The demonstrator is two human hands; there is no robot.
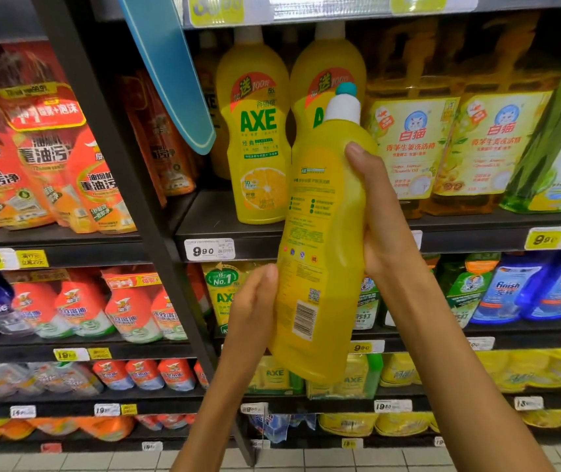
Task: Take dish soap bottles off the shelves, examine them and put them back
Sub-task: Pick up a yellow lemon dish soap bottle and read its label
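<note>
I hold a yellow dish soap bottle (320, 233) with a white cap and teal tip in front of the shelves, tilted slightly, its back label and barcode facing me. My right hand (381, 212) grips its upper body, thumb across the front near the neck. My left hand (255, 301) supports the lower left side, thumb along the bottle's edge. Behind it, two more yellow AXE bottles (258, 137) stand upright on the dark shelf (224, 229), one partly hidden by the held bottle.
Right of the AXE bottles stand larger yellow detergent jugs (408, 148). Orange cleaner packs (33, 158) fill the left bay beyond a dark upright post (125, 185). Lower shelves hold blue Finish bottles (510, 291) and refill bags. A blue sign (173, 69) hangs down.
</note>
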